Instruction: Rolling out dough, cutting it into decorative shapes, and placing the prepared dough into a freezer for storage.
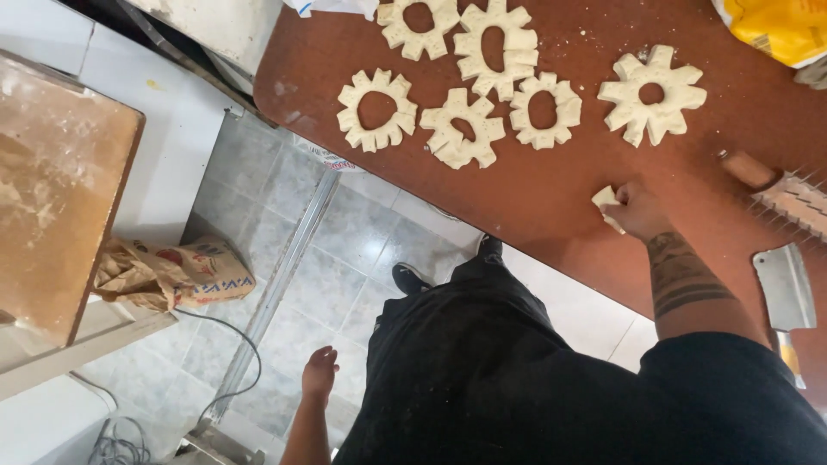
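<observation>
The right hand (639,211), right of the frame's centre, rests on the red-brown surface (551,189) with its grip clenched around a small piece of dough (606,203). The pale lump pokes out on the hand's left side, its lower end touching the surface, and sits close to the surface's near edge.

The left hand (320,372) hangs low in the frame, left of centre, over the tiled floor (345,258); its grip is released, fingers loose and holding nothing, well apart from the dough.

Along the top of the frame six notched dough rings (465,127) lie flat on the surface, some just beside each other, one (652,93) set apart to the right. At the right edge lie a wooden-handled spiked roller (775,185) and, below it, a cleaver (784,288).

As for containers, a crumpled paper sack (172,274) sits at the left on a low white ledge; its contents cannot be seen. A yellow bag (780,26) shows in the upper right corner, contents likewise hidden.
</observation>
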